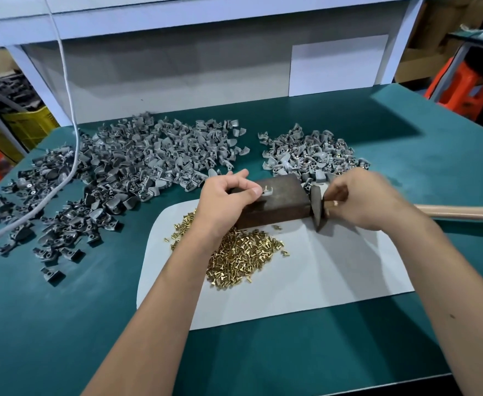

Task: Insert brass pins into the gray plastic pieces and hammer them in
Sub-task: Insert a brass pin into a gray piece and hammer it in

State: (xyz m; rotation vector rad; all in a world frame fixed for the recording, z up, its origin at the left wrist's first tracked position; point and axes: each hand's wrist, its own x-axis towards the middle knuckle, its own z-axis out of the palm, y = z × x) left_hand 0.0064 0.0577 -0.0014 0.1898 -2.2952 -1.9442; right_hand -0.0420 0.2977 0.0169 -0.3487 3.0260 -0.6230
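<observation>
**Pin set on block, hammer in grasp**

Left hand (228,195) curled over the near-left top of the block (277,204), thumb and fingers pinching a gray piece (266,192) there, brass pin (267,190) standing in it. Right hand (360,195) clenched round the hammer (318,207) close behind its head, head down beside the block's right end, wooden handle running off right. Loose pins (243,255) heaped on the white sheet (334,267) in front of the block. Gray pieces in two piles behind: large (137,167) left, smaller (308,152) right. Green mat (263,352) beneath.
</observation>
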